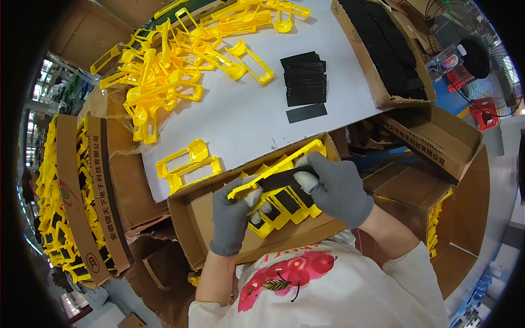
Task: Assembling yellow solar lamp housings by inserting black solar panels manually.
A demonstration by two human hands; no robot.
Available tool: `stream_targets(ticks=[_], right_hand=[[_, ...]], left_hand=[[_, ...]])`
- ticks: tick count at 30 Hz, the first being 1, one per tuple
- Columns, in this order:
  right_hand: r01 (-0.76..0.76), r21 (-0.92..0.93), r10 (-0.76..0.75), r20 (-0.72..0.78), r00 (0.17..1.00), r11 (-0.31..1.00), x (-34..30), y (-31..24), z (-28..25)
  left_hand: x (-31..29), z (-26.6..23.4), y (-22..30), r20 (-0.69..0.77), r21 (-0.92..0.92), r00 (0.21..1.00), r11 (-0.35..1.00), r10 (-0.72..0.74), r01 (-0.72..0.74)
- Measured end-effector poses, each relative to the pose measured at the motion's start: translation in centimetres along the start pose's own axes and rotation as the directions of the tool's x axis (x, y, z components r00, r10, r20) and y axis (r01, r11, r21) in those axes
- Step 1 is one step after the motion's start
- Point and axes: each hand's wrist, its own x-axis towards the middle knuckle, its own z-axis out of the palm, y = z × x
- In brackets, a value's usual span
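Note:
Both my hands wear grey gloves with pale fingertips. A long yellow plastic frame [270, 173] is held at a slant between them, over an open cardboard box [198, 210]. Fingers of my left hand [229, 218] close around the frame's lower left end. At its upper right end, my right hand [340, 188] grips it, the thumb pressing on a black strip [280, 179] along the frame's near side. Whether the strip is stuck to the frame, I cannot tell. Below, several yellow frames with black strips in them [287, 203] lie in the box.
On the white table, a heap of yellow frames [164, 71] lies far left, two more [191, 167] nearer. A stack of black strips [305, 82] is right of centre. Cartons [79, 197] crowd the left, another with black pieces [383, 52] the right. A fan [474, 57] stands far right.

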Motion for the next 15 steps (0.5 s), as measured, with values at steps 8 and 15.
stream_targets(ticks=[8,15], right_hand=[[-0.031,-0.112,0.014,-0.152,0.988,0.993,-0.1,0.1,-1.7],[-0.273,0.098,0.250,0.200,0.947,0.957,-2.9,0.7,1.6]], left_hand=[[-0.9,-1.4,-0.3,0.033,0.079,0.999,0.997,-0.007,0.004],[-1.9,-2.9,-1.6,0.002,0.192,0.991,0.972,-0.137,0.134]])
